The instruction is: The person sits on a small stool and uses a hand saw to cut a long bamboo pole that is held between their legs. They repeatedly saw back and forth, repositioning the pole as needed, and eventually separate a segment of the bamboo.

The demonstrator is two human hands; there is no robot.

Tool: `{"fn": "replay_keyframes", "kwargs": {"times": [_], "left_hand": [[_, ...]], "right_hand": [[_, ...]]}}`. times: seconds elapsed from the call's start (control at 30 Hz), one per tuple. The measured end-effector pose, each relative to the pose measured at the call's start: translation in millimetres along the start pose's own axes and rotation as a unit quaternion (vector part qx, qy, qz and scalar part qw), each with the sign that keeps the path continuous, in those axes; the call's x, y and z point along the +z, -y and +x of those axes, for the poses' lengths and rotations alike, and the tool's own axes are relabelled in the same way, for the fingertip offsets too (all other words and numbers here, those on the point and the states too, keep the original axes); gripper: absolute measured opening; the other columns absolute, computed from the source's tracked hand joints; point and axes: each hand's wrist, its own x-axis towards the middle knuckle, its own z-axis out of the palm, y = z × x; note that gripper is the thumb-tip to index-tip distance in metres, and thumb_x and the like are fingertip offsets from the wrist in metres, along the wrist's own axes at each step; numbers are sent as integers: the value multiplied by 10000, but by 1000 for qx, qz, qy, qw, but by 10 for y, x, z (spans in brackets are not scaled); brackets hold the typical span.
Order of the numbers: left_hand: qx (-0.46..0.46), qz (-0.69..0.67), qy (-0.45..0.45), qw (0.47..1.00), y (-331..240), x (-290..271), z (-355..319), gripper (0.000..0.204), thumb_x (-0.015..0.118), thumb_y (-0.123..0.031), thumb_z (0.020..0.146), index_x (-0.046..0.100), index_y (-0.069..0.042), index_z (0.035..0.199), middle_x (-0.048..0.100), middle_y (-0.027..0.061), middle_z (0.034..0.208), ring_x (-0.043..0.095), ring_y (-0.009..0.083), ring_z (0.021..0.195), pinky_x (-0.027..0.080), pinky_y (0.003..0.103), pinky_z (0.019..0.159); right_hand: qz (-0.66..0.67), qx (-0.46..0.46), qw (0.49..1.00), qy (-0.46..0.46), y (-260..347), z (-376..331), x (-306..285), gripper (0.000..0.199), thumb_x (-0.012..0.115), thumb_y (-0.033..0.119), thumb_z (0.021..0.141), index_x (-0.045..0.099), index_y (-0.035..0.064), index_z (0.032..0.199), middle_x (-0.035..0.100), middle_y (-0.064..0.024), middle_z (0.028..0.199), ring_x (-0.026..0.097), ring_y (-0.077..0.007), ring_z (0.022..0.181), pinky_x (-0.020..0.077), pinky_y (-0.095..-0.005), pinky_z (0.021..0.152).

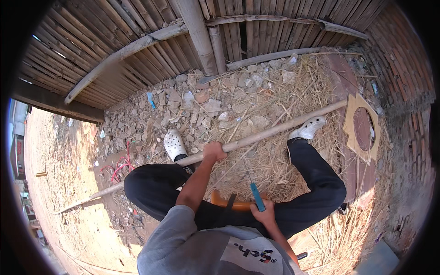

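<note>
I sit with my legs spread, in black trousers and white clogs. My left hand [214, 151] grips a long bamboo pole [275, 130] that lies slantwise across my left knee, from the sandy ground at lower left up to the straw at upper right. My right hand [263, 213] sits near my lap and holds a tool with a blue handle [256, 196]; a thin metal blade points up from it toward the pole. An orange thing [220, 200], partly hidden between my legs, lies just left of that hand.
Rubble [201, 98] and dry straw [284, 91] cover the ground ahead, backed by a bamboo fence [137, 46]. A square board with a round hole [362, 128] leans by the brick wall [403, 73] at right. Red wire [120, 166] lies at left.
</note>
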Motion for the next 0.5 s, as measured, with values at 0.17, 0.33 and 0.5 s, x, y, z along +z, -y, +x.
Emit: {"fn": "replay_keyframes", "kwargs": {"times": [0.17,0.33,0.5], "left_hand": [[-2,5,23,1000,-27,-90,-316,413,642,-301,654,720,-108,1010,705,146,1009,684,290,945,547,387,822],[-8,-2,70,997,-47,-126,-155,447,651,-324,665,706,-98,1046,702,149,1024,681,290,961,545,385,838],[-9,-16,25,1000,139,23,-37,415,650,-331,657,721,-132,1014,705,129,1021,680,290,955,546,391,829]], "right_hand": [[21,21,999,-23,-58,12,349,241,674,165,744,559,6,606,496,-51,489,502,-78,494,434,-319,496],[15,-3,998,-53,169,855,521,268,652,107,746,485,20,556,460,-11,483,426,-79,455,380,-309,452],[-12,36,999,-1,17,-419,77,219,674,131,735,550,-15,631,491,-92,501,491,-94,472,421,-324,470]]}}
